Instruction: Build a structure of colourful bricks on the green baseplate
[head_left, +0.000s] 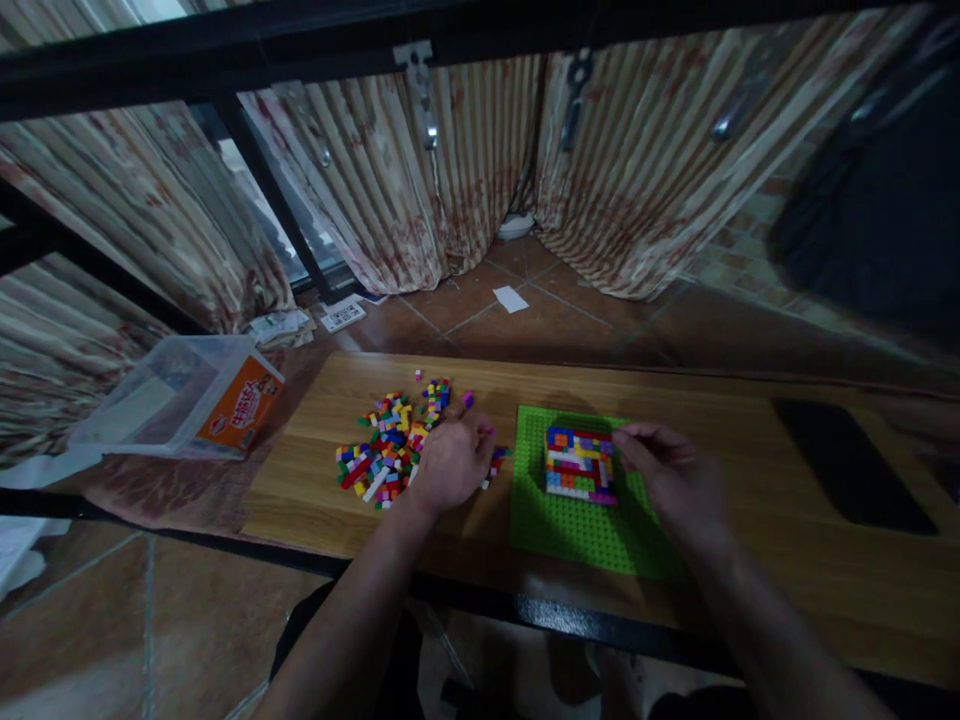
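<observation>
My left hand (pixel 451 462) is over the right side of a pile of loose toy building bricks (pixel 390 440). Its fingers are curled, with a purple brick (pixel 468 399) at the index fingertip and a bit of pink by the thumb; what it grips is unclear. A green studded baseplate (pixel 555 545) lies to the right and carries a low, multicoloured rectangular brick build (pixel 579 466). At the build's upper right corner, my right hand (pixel 667 470) has thumb and forefinger pinched together. Anything between those fingertips is too small to make out.
A clear plastic box (pixel 165 400) with an orange label stands left of the wooden table (pixel 300 500). A dark flat rectangular object (pixel 855 465) lies at the table's right. Striped curtains (pixel 480 180) hang behind, and a white paper (pixel 511 299) is on the floor.
</observation>
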